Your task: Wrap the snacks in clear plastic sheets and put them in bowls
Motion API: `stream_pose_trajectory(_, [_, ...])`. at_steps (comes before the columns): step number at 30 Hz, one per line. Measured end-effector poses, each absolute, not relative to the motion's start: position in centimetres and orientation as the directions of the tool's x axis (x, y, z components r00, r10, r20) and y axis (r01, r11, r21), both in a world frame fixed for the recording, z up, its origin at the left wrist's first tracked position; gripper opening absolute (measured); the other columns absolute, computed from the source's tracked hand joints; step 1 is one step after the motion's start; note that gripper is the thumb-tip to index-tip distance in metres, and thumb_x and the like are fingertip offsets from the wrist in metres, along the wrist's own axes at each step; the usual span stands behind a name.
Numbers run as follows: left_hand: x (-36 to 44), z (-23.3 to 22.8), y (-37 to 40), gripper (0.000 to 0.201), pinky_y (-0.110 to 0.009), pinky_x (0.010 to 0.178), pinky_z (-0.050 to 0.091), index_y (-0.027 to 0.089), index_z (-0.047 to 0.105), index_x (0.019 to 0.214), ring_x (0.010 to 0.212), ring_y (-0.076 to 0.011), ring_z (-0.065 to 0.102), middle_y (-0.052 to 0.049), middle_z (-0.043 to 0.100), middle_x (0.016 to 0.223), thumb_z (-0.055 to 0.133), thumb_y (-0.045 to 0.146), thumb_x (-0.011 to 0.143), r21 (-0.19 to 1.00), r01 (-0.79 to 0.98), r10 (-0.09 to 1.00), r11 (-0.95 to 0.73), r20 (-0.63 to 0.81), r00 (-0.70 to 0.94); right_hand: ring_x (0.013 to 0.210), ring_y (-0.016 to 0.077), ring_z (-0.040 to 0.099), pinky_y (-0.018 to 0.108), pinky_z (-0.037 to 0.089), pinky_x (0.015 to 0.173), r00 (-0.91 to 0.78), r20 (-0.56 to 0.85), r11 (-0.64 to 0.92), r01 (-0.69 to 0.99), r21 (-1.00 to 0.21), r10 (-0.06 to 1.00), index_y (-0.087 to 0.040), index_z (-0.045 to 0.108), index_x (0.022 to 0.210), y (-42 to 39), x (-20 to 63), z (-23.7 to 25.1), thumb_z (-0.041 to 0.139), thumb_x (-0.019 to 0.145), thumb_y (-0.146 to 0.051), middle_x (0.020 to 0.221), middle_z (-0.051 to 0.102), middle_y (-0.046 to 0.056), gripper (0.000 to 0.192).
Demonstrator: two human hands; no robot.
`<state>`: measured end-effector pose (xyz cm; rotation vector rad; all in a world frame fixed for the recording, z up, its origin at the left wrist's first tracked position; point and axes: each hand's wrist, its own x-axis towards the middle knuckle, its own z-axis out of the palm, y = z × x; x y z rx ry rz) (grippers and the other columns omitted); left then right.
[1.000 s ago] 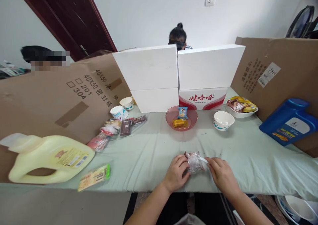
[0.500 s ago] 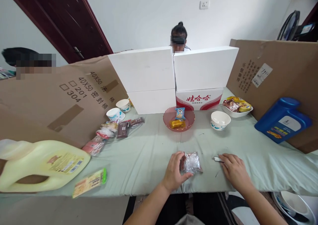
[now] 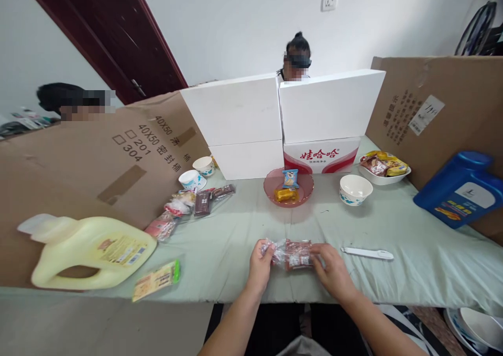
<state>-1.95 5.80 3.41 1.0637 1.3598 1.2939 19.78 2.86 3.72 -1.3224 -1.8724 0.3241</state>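
Note:
My left hand (image 3: 261,264) pinches a crumpled clear plastic wrapper (image 3: 279,252) near the table's front edge. Joined to it or just beside it lies a reddish-brown snack packet (image 3: 297,254) with pale print. The fingers of my right hand (image 3: 332,269) close on this packet's right edge. To the right of that hand, a slim white utility knife (image 3: 369,253) rests flat on the cloth. Behind the packet stands a pink glass bowl (image 3: 288,201) holding a blue snack packet (image 3: 290,179) and a golden-yellow one (image 3: 286,194).
A white bowl (image 3: 356,191) and a dish of snack packets (image 3: 385,166) stand back right, near a blue bottle (image 3: 458,188). On the left are wrapped snacks (image 3: 202,204), paper bowls (image 3: 192,179), a yellow jug (image 3: 118,251) and a green-ended packet (image 3: 155,281). Boxes (image 3: 243,115) wall the back.
My right hand has left the white knife and moved left to the packet. My left hand has closed on the clear wrapper, which now stretches out to the packet's left.

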Motion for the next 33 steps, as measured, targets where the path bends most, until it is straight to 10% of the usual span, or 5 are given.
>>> stream_pose_trajectory(6, [-5.6,3.5,5.8,0.024,-0.034,0.072,0.049,0.018,0.056,0.092,0.079,-0.02,0.058,-0.005,0.059,0.085,0.058,0.039,0.081,0.848,0.514,0.852,-0.129,0.36,-0.38,0.081,0.0223,0.063,0.039,0.053,0.074,0.244,0.342,0.096,0.672,-0.734,0.907,-0.019,0.059,0.096,2.3,24.6,1.6,0.046,0.086,-0.035,0.089,0.066,0.008,0.023])
stream_pose_trajectory(9, [-4.5,4.7,5.2,0.016,-0.043,0.09,0.044,0.018,0.059,0.099,0.099,-0.0249,0.055,-0.009,0.061,0.099,0.051,0.027,0.088,0.523,0.759,0.797,-0.388,0.604,-0.009,0.099,0.0248,0.058,0.044,0.048,0.087,0.211,0.536,0.206,0.762,-0.614,0.817,-0.018,0.056,0.106,1.7,24.9,2.3,0.044,0.085,-0.026,0.102,0.063,0.011,0.026])
stream_pose_trajectory(15, [-0.7,7.3,3.5,0.014,-0.046,0.091,0.042,0.019,0.063,0.099,0.101,-0.0261,0.054,-0.007,0.065,0.094,0.056,0.022,0.088,0.272,0.75,0.779,-0.603,0.404,0.48,0.127,0.0276,0.042,0.051,0.028,0.109,-0.375,0.505,0.561,0.777,-0.286,0.777,-0.018,0.045,0.134,2.1,21.9,6.7,0.05,0.086,-0.023,0.125,0.057,0.011,0.048])
stream_pose_trajectory(24, [-0.5,6.8,-0.7,0.011,-0.032,0.067,0.053,0.017,0.064,0.085,0.075,-0.0195,0.062,-0.005,0.064,0.085,0.053,0.015,0.087,0.277,0.755,0.793,-0.594,0.047,0.607,0.085,0.0194,0.054,0.032,0.043,0.075,-0.615,0.083,0.602,0.722,-0.342,0.785,-0.02,0.06,0.076,-0.8,20.7,7.2,0.051,0.079,-0.008,0.084,0.064,0.004,0.016])
stream_pose_trajectory(33, [-0.9,5.5,2.7,0.053,-0.047,0.095,0.05,0.023,0.049,0.131,0.123,-0.0281,0.051,-0.01,0.05,0.139,0.045,0.002,0.083,0.197,0.773,0.779,-0.603,0.351,0.519,0.093,0.0197,0.058,0.036,0.048,0.085,-0.369,0.565,0.623,0.695,-0.36,0.738,-0.019,0.056,0.112,-1.6,19.7,8.4,0.047,0.093,-0.018,0.1,0.064,0.008,0.021])
